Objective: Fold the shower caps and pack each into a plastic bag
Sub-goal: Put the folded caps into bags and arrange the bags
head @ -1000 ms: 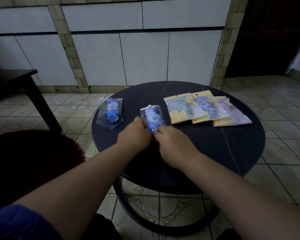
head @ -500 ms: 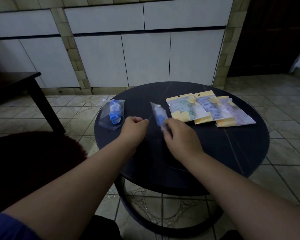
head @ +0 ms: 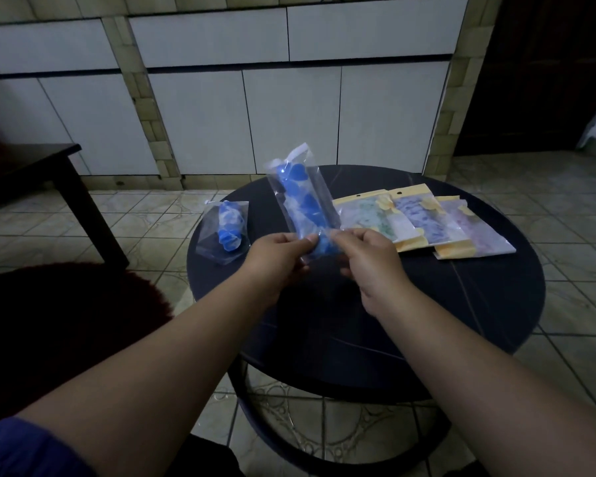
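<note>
side table [head: 31,166] cut off at left edge, third packet [head: 475,232] partly overlapped

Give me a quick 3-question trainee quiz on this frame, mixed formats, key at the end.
1. True or false: the held bag lies flat on the round table.
2. Multiple choice: where is the second bagged blue cap? A) on the table's left edge, untouched B) under the right hand C) on the floor
3. Fill in: the three yellow-edged packets lie to the ____ of the held bag.

Key
1. False: the left hand and the right hand pinch its lower end and it stands up off the table.
2. A
3. right
</note>
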